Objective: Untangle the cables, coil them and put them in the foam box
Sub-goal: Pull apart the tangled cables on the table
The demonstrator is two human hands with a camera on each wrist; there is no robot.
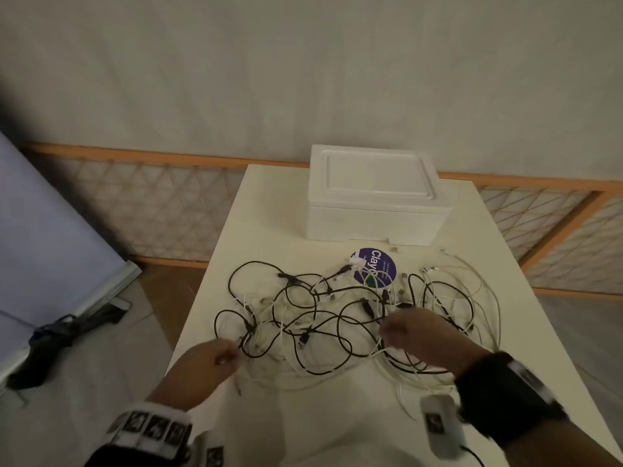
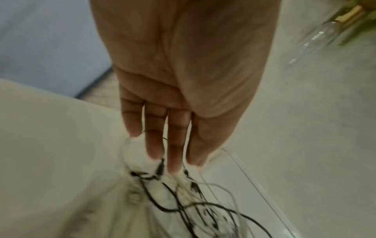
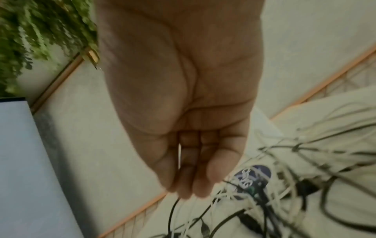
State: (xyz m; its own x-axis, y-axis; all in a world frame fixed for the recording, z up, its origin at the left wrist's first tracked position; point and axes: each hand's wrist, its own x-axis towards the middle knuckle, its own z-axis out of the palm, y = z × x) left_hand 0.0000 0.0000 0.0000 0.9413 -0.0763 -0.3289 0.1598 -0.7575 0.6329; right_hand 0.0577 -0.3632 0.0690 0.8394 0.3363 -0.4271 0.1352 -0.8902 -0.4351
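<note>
A tangle of black and white cables [image 1: 337, 318] lies spread over the middle of the white table [image 1: 269, 214]. Behind it at the far end stands the white foam box [image 1: 371, 210] with its lid on. My left hand [image 1: 222, 357] is at the tangle's near left edge; in the left wrist view its fingers [image 2: 154, 145] are straight and their tips touch the cables [image 2: 183, 206]. My right hand [image 1: 394, 330] hovers over the tangle's right half. Its fingertips [image 3: 203, 185] are bunched together just above some strands [image 3: 264, 201]; the blur hides whether they pinch one.
A round purple sticker [image 1: 377, 267] lies under cable ends in front of the box. A wooden lattice rail [image 1: 151, 203] runs behind the table. A blue panel [image 1: 50, 230] leans at the left, with a black object [image 1: 57, 335] on the floor beside it.
</note>
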